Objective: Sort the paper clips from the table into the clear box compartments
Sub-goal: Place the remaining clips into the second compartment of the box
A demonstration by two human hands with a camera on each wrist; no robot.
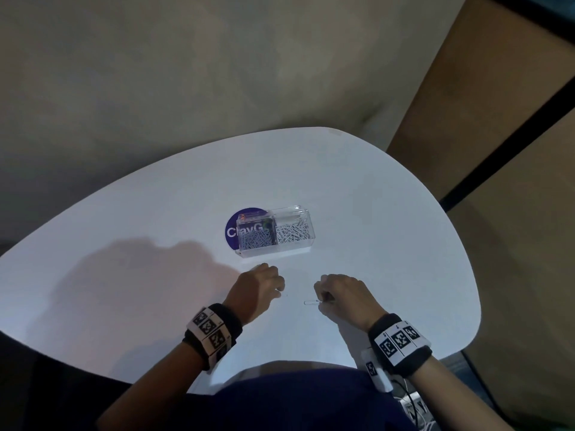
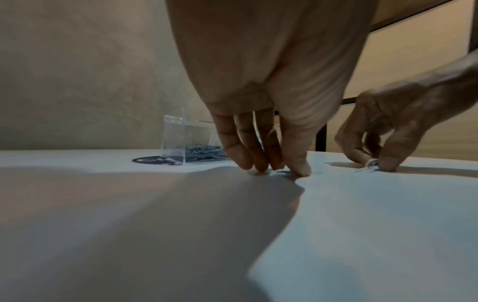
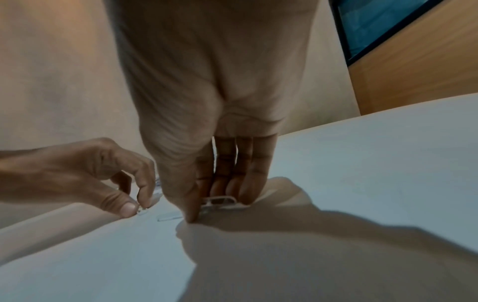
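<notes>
The clear box [image 1: 281,253] stands on the white table, with grey-blue clips [image 1: 255,238] in its left compartment and white clips [image 1: 292,233] in its right. Both hands are down on the table in front of it. My left hand [image 1: 280,289] pinches a small pale paper clip [image 3: 141,211] between thumb and forefinger against the tabletop. My right hand [image 1: 323,298] pinches a white paper clip [image 3: 220,201] between thumb and fingers, also low on the table. Another white clip [image 3: 169,217] lies loose just left of the right thumb.
A round dark purple sticker [image 1: 231,227] with white lettering lies under the box's left end. The table [image 1: 404,244] has a curved edge, with a beige wall behind it and a wooden panel [image 1: 513,150] to the right. My body is at the near edge.
</notes>
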